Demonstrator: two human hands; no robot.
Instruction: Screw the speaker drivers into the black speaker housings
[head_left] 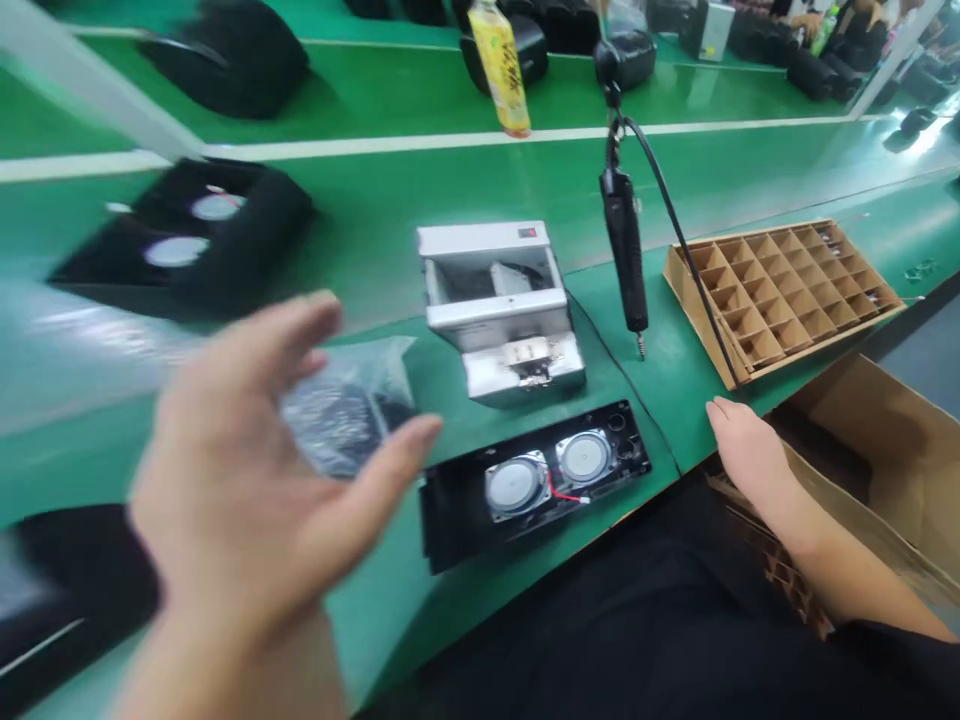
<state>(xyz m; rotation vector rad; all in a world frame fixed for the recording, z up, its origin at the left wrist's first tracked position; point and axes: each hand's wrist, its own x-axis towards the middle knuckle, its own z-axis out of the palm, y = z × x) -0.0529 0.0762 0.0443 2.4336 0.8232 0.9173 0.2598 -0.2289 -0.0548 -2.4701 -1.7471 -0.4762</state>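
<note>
Speaker panel (538, 487) between left hand (244, 485) and right hand (746, 442).

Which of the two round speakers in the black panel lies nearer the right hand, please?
The speaker at the pictured right end of the black panel; the other speaker sits nearer the panel's middle, farther from the right hand.

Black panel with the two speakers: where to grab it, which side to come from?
Probably the rims of both short ends of the black panel, coming in from left and right: it lies flat and long, roughly crosswise. Its left part looks bare, while the speakers and red wire sit from the middle rightward; avoid those.
</note>
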